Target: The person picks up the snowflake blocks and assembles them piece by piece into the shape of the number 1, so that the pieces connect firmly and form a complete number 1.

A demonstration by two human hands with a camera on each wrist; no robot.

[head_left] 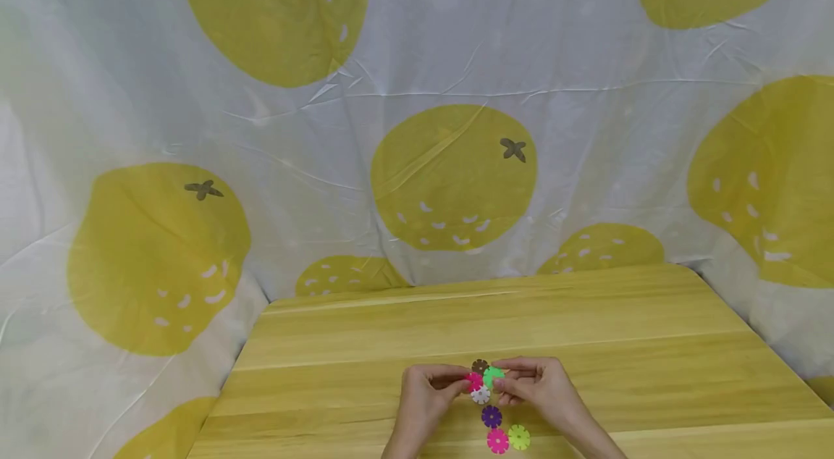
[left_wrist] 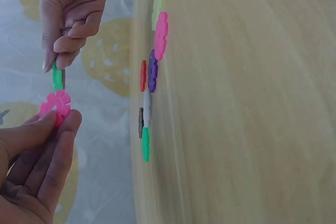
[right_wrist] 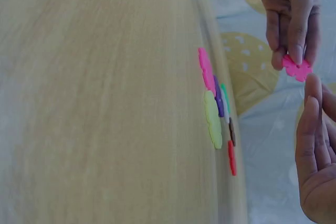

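Observation:
My left hand (head_left: 423,401) pinches a pink flower-shaped disc (left_wrist: 56,102) between thumb and fingers, above the table. From the other side, my right hand (head_left: 544,386) pinches a green notched disc (head_left: 493,376), seen edge-on in the left wrist view. The two discs are edge to edge, the green one meeting the pink one's rim. In the right wrist view the pink disc shows at the left fingertips, while the held green one is hidden behind the right fingers. On the table beneath lie a white disc (head_left: 480,395), a brown disc (head_left: 479,365) and a purple disc (head_left: 491,415).
Nearer me on the wooden table (head_left: 326,372) lie another pink disc (head_left: 498,440) and a yellow-green disc (head_left: 519,436). A red disc (left_wrist: 143,75) and a second green disc (left_wrist: 146,144) also lie there. A fruit-patterned cloth (head_left: 313,177) hangs behind the table.

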